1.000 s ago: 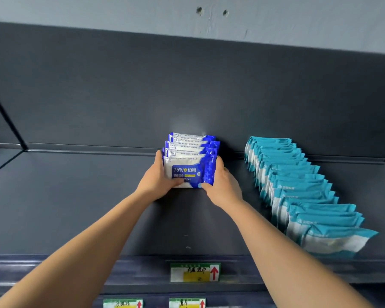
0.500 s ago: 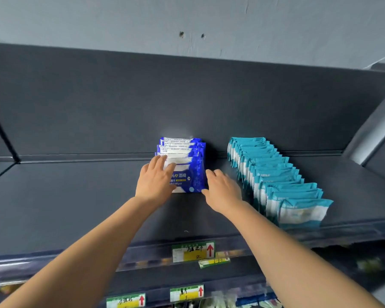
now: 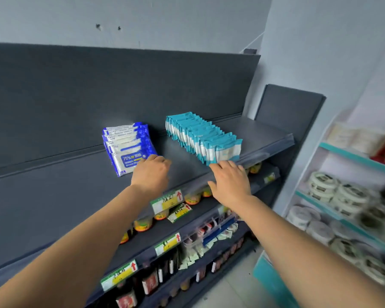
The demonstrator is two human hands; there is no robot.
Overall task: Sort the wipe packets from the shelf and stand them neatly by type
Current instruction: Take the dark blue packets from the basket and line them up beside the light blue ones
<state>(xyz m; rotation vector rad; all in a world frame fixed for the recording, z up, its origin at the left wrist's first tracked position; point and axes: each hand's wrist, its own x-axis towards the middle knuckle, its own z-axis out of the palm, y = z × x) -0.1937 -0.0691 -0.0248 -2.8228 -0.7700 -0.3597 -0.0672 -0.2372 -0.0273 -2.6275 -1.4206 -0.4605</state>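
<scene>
A short row of blue-and-white wipe packets (image 3: 127, 146) leans against the back of the dark grey top shelf (image 3: 53, 192). To its right stands a longer row of teal-and-white wipe packets (image 3: 203, 136), running toward the shelf's front edge. My left hand (image 3: 151, 173) hovers at the front packet of the blue row, fingertips touching its lower right corner, holding nothing. My right hand (image 3: 229, 183) is spread flat just below the front teal packet, fingers apart, at the shelf's front edge.
Lower shelves hold jars with orange lids (image 3: 142, 224), dark bottles (image 3: 150, 283) and small sachets (image 3: 209, 238), with price tags (image 3: 167, 201) on the rails. A second rack at the right carries round tins (image 3: 340, 194). The grey back panel (image 3: 120, 90) rises behind the wipes.
Both hands have let go of the blue stack and drawn back. My right hand has moved right, to the front of the teal row. The view has swung right and tilted.
</scene>
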